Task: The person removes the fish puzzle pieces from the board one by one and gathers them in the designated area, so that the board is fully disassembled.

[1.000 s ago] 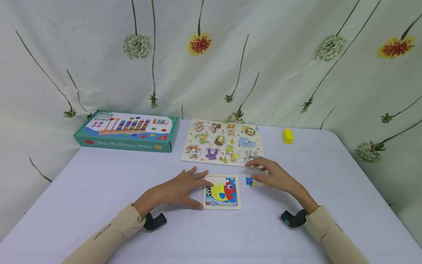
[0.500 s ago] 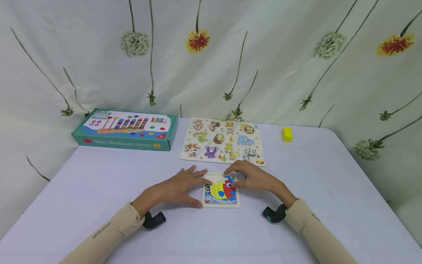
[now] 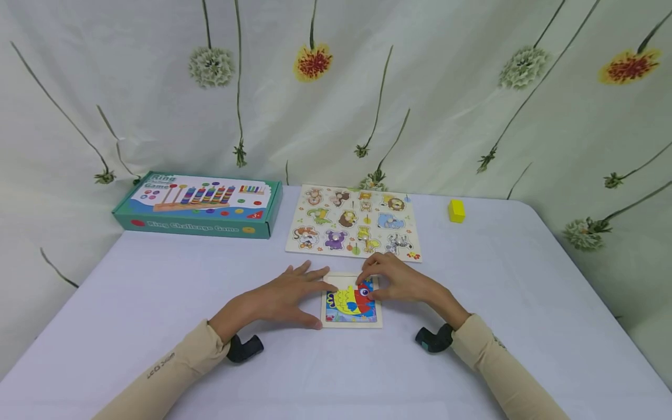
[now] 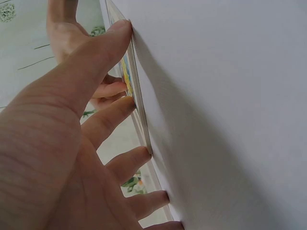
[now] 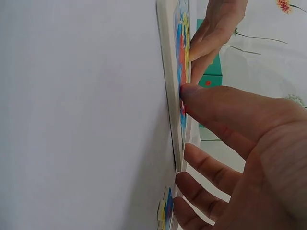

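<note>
A small square wooden jigsaw puzzle point(image 3: 349, 315) with a yellow and red fish lies flat on the table. My left hand point(image 3: 289, 297) rests at its left side, fingers spread, thumb at the lower left corner and index fingertip over the left edge. From the right, my right hand point(image 3: 401, 280) bends thumb and index finger onto the red puzzle piece point(image 3: 362, 298) with the fish's eye, pinching it within the frame. Beneath the other right fingers, loose blue and yellow puzzle pieces point(image 5: 167, 208) lie on the table; in the head view the hand hides them.
Behind the puzzle lies a larger animal peg board point(image 3: 352, 219). A green Ring Challenge Game box point(image 3: 194, 227) stands at the back left, and a yellow block point(image 3: 457, 210) at the back right. A flowered curtain point(image 3: 336, 116) hangs behind the white table point(image 3: 336, 373).
My right hand has moved left from the loose pieces onto the puzzle, and its thumb and index finger have come down at the red piece. The left hand has stayed in place.
</note>
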Demonstrator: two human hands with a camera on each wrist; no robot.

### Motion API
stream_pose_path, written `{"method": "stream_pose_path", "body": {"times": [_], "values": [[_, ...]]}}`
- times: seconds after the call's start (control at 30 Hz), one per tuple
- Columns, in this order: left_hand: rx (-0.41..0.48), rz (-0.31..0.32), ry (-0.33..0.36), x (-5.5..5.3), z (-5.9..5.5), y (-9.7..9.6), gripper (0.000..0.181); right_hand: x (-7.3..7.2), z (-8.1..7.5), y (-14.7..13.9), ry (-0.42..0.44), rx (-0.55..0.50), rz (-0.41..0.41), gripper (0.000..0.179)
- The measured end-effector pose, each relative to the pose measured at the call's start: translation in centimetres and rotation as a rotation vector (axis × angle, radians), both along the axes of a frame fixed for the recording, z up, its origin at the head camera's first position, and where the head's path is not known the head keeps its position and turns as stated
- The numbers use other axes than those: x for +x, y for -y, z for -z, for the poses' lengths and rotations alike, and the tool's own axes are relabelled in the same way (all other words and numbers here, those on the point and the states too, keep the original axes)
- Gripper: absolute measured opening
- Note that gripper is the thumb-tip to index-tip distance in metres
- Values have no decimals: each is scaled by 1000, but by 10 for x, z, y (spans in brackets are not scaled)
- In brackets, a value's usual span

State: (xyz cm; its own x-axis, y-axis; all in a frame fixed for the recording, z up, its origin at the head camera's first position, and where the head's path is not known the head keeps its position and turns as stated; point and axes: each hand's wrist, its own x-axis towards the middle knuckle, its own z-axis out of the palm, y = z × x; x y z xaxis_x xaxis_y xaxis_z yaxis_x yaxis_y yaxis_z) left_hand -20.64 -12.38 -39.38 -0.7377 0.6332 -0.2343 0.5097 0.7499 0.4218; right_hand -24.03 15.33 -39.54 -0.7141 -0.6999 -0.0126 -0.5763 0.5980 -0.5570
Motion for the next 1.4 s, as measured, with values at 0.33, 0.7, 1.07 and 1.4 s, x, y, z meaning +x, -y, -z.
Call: {"method": "stream_pose_path", "body": {"times": [0.33,0.7,1.07,1.4], "values": [[7,1,-7,-3,-2,0,68,-2,0,1,-21,0,7,27],[2,3,3,-4,-4,0,69,-2,0,1,-25,2,1,26],[23,-4,12,-1,-1,0,69,1,1,2,6,-9,23,25],[20,-6,22,-1,-1,0,69,3,1,2,-1,-23,33,25]]}}
